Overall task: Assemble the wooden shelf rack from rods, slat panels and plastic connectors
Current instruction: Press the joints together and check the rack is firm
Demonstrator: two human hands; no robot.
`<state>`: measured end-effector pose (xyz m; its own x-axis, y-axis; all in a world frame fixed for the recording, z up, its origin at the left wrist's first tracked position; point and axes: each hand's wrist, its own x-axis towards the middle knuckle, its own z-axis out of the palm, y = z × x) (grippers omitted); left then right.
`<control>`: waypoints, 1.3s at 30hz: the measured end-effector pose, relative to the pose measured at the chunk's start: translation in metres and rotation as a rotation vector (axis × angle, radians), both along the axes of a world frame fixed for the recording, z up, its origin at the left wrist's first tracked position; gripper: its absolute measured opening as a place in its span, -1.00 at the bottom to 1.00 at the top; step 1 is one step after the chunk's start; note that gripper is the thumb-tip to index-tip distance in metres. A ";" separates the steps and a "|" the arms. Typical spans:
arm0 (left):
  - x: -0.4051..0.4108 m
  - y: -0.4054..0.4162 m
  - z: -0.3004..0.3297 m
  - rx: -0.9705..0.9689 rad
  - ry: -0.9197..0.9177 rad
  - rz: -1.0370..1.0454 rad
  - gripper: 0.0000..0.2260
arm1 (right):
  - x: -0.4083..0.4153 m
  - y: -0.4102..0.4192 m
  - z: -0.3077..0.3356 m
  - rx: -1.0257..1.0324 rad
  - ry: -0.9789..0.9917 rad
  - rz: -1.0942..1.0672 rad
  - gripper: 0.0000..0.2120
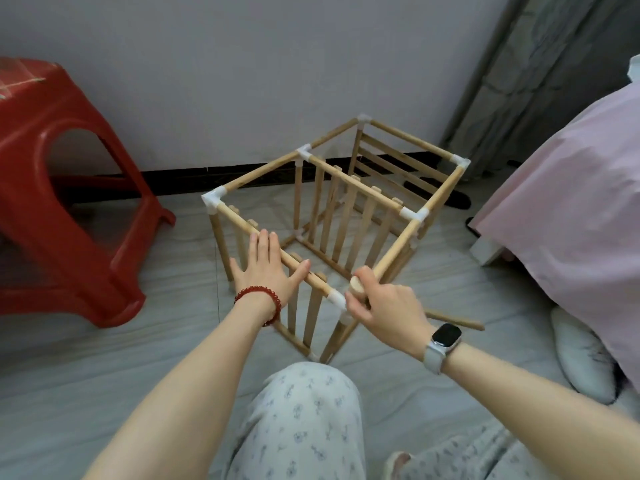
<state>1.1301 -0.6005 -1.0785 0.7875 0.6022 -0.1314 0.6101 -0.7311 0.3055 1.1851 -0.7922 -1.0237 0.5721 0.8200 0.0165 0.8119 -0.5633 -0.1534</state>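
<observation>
Floor: rod end in right-hand fingers (left hand flat).

The rack is made of pale, smooth wooden rods and flat slats with a matt finish, and its corners are joined by white plastic connectors that look a little glossy. The stool is of shiny red plastic with some scuffed, whitish marks, the floor has grey tiles with a soft sheen, and the wall is painted plain and matt. The bed cover is thin pink cloth, the trousers are soft printed cloth, the bracelet has polished red beads, and the watch has a glossy black glass face on a pale matt band.
</observation>
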 end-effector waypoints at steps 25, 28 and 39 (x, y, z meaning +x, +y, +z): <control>0.163 -0.083 0.052 -0.093 -0.052 -0.363 -0.38 | 0.199 -0.036 0.054 0.160 0.110 -0.346 -0.76; 0.191 -0.101 0.031 -0.070 0.030 -0.417 -0.25 | 0.218 -0.030 0.059 0.272 0.100 -0.308 -0.78; 0.173 -0.053 0.012 0.049 0.078 -0.538 -0.27 | 0.214 0.004 0.043 0.759 0.030 -0.287 -0.65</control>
